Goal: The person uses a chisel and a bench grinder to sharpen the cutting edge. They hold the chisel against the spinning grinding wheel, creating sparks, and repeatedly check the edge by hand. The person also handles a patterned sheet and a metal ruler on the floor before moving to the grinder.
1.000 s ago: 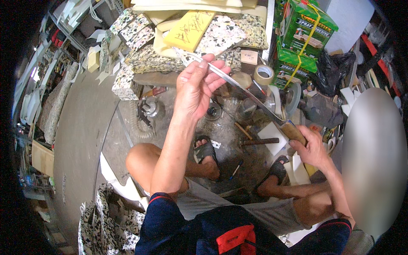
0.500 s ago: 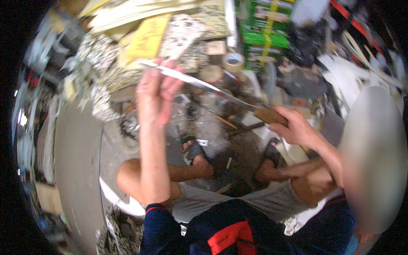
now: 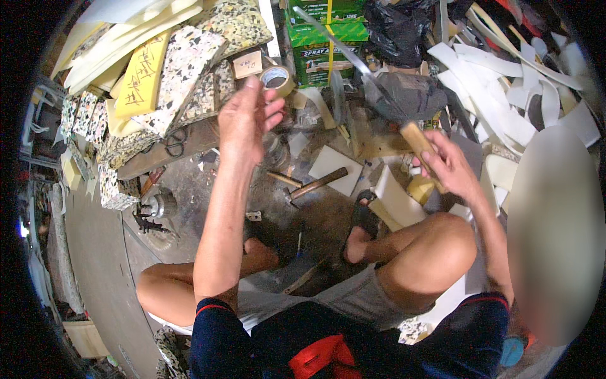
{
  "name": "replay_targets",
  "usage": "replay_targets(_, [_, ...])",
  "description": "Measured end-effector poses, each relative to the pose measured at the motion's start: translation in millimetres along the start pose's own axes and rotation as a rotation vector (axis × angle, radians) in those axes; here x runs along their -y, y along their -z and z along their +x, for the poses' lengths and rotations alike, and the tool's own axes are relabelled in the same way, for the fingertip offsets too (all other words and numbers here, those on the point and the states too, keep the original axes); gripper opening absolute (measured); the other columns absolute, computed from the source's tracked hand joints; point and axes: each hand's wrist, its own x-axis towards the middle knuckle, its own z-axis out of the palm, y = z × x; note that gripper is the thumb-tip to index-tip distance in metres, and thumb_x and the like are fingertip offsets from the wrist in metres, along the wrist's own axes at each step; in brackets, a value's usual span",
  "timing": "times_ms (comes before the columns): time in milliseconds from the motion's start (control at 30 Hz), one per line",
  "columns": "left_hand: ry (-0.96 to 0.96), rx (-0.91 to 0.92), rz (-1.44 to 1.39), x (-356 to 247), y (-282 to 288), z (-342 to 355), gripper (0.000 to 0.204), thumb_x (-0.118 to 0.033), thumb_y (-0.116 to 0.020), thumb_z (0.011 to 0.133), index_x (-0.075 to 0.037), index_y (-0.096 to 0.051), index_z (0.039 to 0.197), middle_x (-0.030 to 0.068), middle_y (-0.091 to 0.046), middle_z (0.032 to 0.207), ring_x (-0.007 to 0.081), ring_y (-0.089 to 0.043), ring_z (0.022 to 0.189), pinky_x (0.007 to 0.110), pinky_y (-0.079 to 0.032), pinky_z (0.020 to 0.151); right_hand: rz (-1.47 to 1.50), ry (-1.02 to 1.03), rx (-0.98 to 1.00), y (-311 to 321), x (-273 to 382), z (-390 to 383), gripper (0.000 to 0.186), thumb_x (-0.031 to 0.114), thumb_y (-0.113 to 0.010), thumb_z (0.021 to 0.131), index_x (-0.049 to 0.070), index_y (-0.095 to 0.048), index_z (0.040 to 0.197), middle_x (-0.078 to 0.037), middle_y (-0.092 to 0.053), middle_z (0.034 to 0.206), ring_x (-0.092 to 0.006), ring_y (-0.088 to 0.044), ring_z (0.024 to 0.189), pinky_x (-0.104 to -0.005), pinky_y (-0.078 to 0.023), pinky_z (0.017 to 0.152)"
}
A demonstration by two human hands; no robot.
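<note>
My right hand [image 3: 449, 165] grips the wooden handle of a long knife [image 3: 418, 144]. Its thin blade slants up and to the left, past a dark plastic bundle [image 3: 407, 95] to the front of the green boxes [image 3: 325, 60]. My left hand [image 3: 243, 120] is raised in front of a roll of tape [image 3: 278, 80], its fingers loosely bent and apart with nothing between them. The blade is clear of my left hand.
Speckled foam blocks [image 3: 183, 76] and a yellow foam piece [image 3: 144, 72] lie stacked at the far left, with scissors [image 3: 173, 144] below. A hammer [image 3: 322, 183] rests on the floor between my feet and the pile. White foam strips [image 3: 486, 95] heap at the right.
The blade, earlier stretched across to my left hand's fingers, has swung up and away from them. The view has shifted, showing more of the right side.
</note>
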Motion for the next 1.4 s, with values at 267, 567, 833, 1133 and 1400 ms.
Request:
replay_targets(267, [-0.224,-0.132,0.212,102,-19,63,0.038,-0.025,-0.074,0.091,-0.003,-0.062,0.119,0.0026,-0.067,0.1,0.01,-0.059,0.086,0.025,-0.048,0.077,0.085,-0.189,-0.165,-9,-155,-7,0.017,0.013,-0.065,0.095,0.0,-0.066,0.106,0.0,-0.064,0.082,-0.0055,-0.057,0.069,-0.0247,-0.049,0.06])
replay_targets(567, [-0.069,-0.001,0.187,155,-80,106,0.088,-0.014,-0.08,0.083,0.003,-0.026,0.15,0.0283,-0.029,0.154,0.0326,-0.029,0.145,0.041,-0.03,0.116,0.072,-0.235,-0.216,-18,-199,0,0.014,0.006,-0.067,0.09,0.0,-0.068,0.103,-0.003,-0.065,0.075,-0.0079,-0.058,0.061,-0.0259,-0.047,0.056])
replay_targets(833, [-0.051,-0.009,0.27,170,-87,104,0.097,-0.014,-0.086,0.076,0.001,-0.026,0.151,0.0264,-0.028,0.155,0.0332,-0.027,0.146,0.042,-0.03,0.117,-0.009,-0.223,-0.178,-14,-210,-7,0.016,0.011,-0.065,0.092,-0.003,-0.067,0.098,-0.001,-0.061,0.076,-0.0081,-0.058,0.065,-0.0262,-0.05,0.057])
replay_targets(1133, [0.046,-0.036,0.266,176,-87,103,0.095,-0.011,-0.085,0.076,0.001,-0.028,0.151,0.027,-0.033,0.152,0.0333,-0.031,0.144,0.042,-0.03,0.117,-0.02,-0.229,-0.156,-11,-200,-5,0.012,0.012,-0.068,0.09,0.001,-0.069,0.096,-0.001,-0.061,0.065,-0.0087,-0.056,0.056,-0.0275,-0.045,0.053])
replay_targets(1400, [0.042,-0.001,0.167,172,-83,117,0.084,-0.012,-0.082,0.08,-0.003,-0.036,0.149,0.022,-0.038,0.15,0.0284,-0.044,0.133,0.041,-0.035,0.112,-0.022,-0.284,-0.142,-12,-189,9,0.014,0.011,-0.065,0.091,-0.002,-0.066,0.096,-0.001,-0.058,0.068,-0.0073,-0.054,0.058,-0.0264,-0.045,0.054])
